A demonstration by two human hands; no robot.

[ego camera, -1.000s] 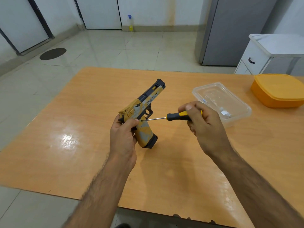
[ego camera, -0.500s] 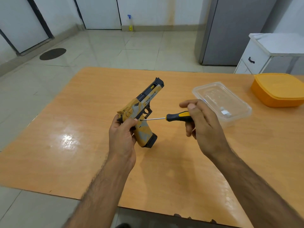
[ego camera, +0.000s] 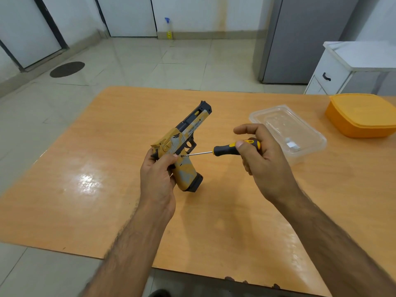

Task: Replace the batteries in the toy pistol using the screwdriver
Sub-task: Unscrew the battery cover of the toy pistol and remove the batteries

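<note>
My left hand [ego camera: 158,176] grips the rear of a yellow, grey and black toy pistol [ego camera: 186,146], held above the wooden table [ego camera: 107,189] with its barrel pointing up and away and its grip base near the tabletop. My right hand [ego camera: 260,159] holds the black and yellow handle of a screwdriver [ego camera: 227,150] between thumb and fingers, index finger lifted off. The thin metal shaft runs left, and its tip touches the pistol's side just above the grip, by my left thumb.
A clear plastic container [ego camera: 287,131] with a small pale item inside sits right of my right hand. An orange lidded box [ego camera: 362,114] stands at the table's far right. A white cabinet [ego camera: 351,67] and a grey fridge [ego camera: 300,39] lie beyond the table.
My right hand's fingers have shifted on the screwdriver handle, with the index finger lifting and the thumb rolling over it. The pistol and my left hand have stayed in place.
</note>
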